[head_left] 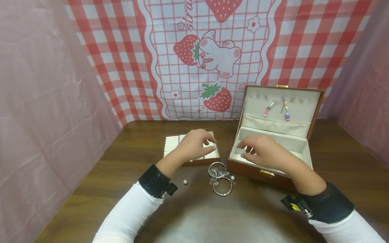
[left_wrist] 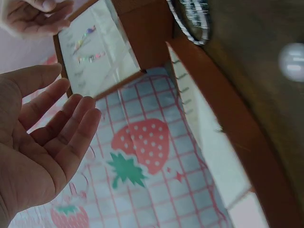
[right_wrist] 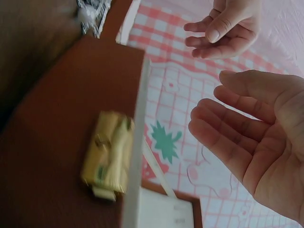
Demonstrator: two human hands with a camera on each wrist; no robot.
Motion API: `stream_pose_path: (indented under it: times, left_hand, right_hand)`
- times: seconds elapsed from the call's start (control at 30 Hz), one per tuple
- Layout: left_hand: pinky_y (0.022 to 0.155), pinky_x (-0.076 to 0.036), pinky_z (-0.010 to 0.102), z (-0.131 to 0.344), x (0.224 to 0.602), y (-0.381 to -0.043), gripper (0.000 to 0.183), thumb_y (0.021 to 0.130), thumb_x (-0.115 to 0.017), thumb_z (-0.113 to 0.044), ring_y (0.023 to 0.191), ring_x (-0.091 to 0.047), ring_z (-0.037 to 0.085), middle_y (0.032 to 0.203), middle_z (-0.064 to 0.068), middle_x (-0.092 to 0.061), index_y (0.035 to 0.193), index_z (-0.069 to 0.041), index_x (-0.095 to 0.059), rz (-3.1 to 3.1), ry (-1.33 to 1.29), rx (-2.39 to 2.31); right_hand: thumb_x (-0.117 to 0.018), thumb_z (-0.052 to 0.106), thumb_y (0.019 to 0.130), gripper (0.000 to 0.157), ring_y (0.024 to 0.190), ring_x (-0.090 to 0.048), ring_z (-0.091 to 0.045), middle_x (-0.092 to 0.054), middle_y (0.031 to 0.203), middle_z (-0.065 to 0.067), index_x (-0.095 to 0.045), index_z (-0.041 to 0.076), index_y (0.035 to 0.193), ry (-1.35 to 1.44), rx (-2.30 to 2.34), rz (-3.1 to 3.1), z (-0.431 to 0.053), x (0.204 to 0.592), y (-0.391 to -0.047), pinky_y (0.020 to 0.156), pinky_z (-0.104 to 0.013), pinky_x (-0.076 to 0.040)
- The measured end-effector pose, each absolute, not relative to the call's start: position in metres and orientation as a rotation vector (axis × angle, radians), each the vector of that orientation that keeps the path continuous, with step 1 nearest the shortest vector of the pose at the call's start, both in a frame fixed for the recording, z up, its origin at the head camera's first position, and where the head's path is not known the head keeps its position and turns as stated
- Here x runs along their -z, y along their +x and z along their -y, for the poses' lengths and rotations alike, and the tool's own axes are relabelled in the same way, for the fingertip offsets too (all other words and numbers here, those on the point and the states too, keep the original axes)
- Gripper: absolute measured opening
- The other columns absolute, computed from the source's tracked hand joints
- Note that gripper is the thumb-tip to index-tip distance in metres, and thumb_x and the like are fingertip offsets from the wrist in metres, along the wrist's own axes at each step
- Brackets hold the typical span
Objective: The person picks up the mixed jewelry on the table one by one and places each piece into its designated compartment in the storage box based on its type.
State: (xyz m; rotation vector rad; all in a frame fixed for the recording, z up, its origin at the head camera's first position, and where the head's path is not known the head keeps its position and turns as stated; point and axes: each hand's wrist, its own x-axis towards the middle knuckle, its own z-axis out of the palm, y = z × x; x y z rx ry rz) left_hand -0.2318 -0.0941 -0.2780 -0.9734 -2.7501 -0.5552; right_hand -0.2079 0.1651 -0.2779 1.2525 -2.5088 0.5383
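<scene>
My left hand [head_left: 196,145] hovers over a shallow brown jewelry tray [head_left: 171,143] with cream compartments, its fingers loosely bent around nothing. Over the front left part of an open brown jewelry box [head_left: 275,175] hangs my right hand [head_left: 264,152], also holding nothing, thumb and fingers apart. In the left wrist view the left palm [left_wrist: 33,161] shows bare; the right palm [right_wrist: 275,156] is bare in the right wrist view. Two silver bangles [head_left: 223,195] and a tangled silver chain [head_left: 220,173] lie on the table between tray and box. A pearl [head_left: 232,178] rests at the chain's right side.
Inside the raised lid [head_left: 252,101] hangs a colorful beaded strand [head_left: 287,113]. A gold clasp [head_left: 266,173] sits on the box front. Another small pearl [head_left: 185,182] lies on the wooden table [head_left: 121,189] near the left wrist. A checked strawberry cloth [head_left: 194,98] hangs behind.
</scene>
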Motion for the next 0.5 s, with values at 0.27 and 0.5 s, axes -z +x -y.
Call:
stream_pose_path:
  times: [0.27,0.5]
  left_hand:
    - [0.075,-0.051,0.029,0.116,0.298,-0.215,0.015,0.084,-0.074,-0.02,0.085,-0.065,0.019,0.09,0.002,-0.069,0.096,-0.011,-0.076,2.713,-1.002,0.553]
    - [0.076,-0.052,0.027,0.125,0.303,-0.206,0.017,0.083,-0.077,-0.018,0.084,-0.065,0.019,0.089,0.003,-0.07,0.096,-0.008,-0.075,2.746,-1.096,0.553]
  right_hand:
    - [-0.074,0.003,0.08,0.018,0.079,-0.062,-0.017,-0.068,0.092,-0.004,-0.07,0.003,0.098,1.384,-0.55,2.468,-0.145,0.295,-0.204,0.071,-0.033,-0.055]
    - [-0.075,0.002,0.078,0.019,0.076,-0.059,-0.015,-0.064,0.088,0.0,-0.069,0.007,0.095,1.439,-0.555,2.457,-0.131,0.308,-0.201,0.068,-0.029,-0.052]
